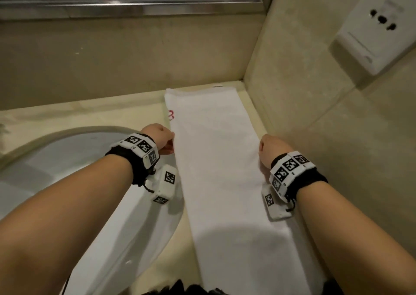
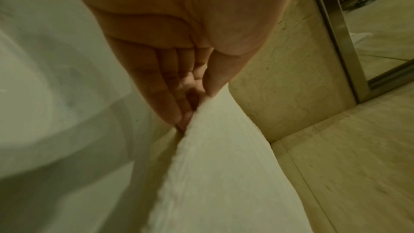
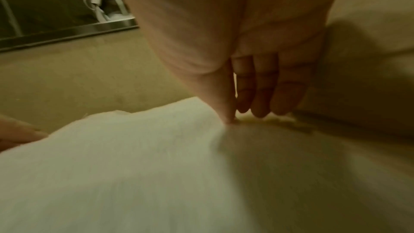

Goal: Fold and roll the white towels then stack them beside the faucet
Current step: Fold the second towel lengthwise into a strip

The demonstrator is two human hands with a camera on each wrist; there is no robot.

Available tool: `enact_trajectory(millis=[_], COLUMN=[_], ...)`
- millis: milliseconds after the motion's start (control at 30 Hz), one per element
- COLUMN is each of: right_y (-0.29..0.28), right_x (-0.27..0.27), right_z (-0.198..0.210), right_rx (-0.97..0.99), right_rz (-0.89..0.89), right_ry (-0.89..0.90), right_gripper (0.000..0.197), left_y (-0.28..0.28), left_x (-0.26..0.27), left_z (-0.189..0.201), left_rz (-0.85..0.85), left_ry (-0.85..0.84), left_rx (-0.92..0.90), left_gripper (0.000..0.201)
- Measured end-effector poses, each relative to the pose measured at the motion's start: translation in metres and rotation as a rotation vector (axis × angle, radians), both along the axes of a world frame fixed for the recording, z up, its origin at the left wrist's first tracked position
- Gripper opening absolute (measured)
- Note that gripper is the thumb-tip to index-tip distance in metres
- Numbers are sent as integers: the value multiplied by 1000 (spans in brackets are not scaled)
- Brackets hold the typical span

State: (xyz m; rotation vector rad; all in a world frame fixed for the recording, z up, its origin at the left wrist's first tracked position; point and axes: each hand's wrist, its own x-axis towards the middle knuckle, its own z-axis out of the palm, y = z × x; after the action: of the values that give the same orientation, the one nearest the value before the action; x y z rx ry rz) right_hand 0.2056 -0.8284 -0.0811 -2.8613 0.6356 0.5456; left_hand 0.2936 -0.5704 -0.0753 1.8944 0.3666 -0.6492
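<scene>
A long white towel (image 1: 216, 159) lies folded into a narrow strip on the counter, running from the back wall toward me, with a small red mark near its far left edge. My left hand (image 1: 165, 140) pinches the strip's left edge about midway. In the left wrist view the thumb sits on top of the towel (image 2: 224, 166) and the fingers (image 2: 172, 105) go under it. My right hand (image 1: 269, 147) holds the right edge opposite. In the right wrist view its thumb presses into the towel (image 3: 134, 166) with the fingers (image 3: 260, 105) at the edge. No faucet is in view.
A white sink basin (image 1: 67, 171) lies just left of the towel. The beige counter (image 1: 112, 114) ends at a back wall under a mirror frame (image 1: 135, 4). A side wall (image 1: 315, 114) with a white socket plate (image 1: 378, 31) stands close on the right.
</scene>
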Motion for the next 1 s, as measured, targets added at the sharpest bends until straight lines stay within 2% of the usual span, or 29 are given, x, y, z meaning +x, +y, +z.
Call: enact_trajectory(millis=[33, 67, 133, 200, 267, 333, 500, 633, 700, 767, 867, 933, 1000], right_y=[2, 4, 7, 8, 7, 2, -8, -4, -5, -8, -7, -8, -10], right_x=[9, 20, 49, 77, 100, 115, 118, 112, 102, 92, 82, 77, 75], right_z=[4, 6, 13, 16, 15, 10, 1, 5, 7, 8, 9, 10, 16], right_rx=[-20, -5, 126, 184, 152, 96, 94, 21, 37, 93, 157, 220, 314], right_rz=[66, 127, 204, 290, 363, 438, 510, 590, 602, 573, 519, 410, 261], right_ry=[-27, -85, -185, -166, -88, -19, -31, 37, 33, -26, -96, -145, -214], right_gripper=[20, 19, 22, 40, 58, 68, 63, 33, 27, 27, 27, 23, 18], left_y=[1, 2, 4, 3, 0, 0, 9, 11, 16, 23, 31, 30, 29], left_x=[5, 12, 27, 38, 49, 56, 51, 39, 32, 25, 20, 19, 19], left_z=[1, 1, -1, -2, -8, -17, -32, -31, -31, -31, -32, -29, -18], left_rz=[-71, -160, -370, -595, -830, -945, -881, -948, -952, -915, -859, -801, -717], left_ry=[-49, -137, -386, -652, -751, -732, -799, -844, -840, -813, -805, -787, -668], left_rx=[89, 229, 501, 649, 745, 793, 661, 620, 530, 437, 418, 369, 240], left_gripper=[14, 16, 51, 68, 70, 69, 61, 47, 41, 38, 28, 23, 19])
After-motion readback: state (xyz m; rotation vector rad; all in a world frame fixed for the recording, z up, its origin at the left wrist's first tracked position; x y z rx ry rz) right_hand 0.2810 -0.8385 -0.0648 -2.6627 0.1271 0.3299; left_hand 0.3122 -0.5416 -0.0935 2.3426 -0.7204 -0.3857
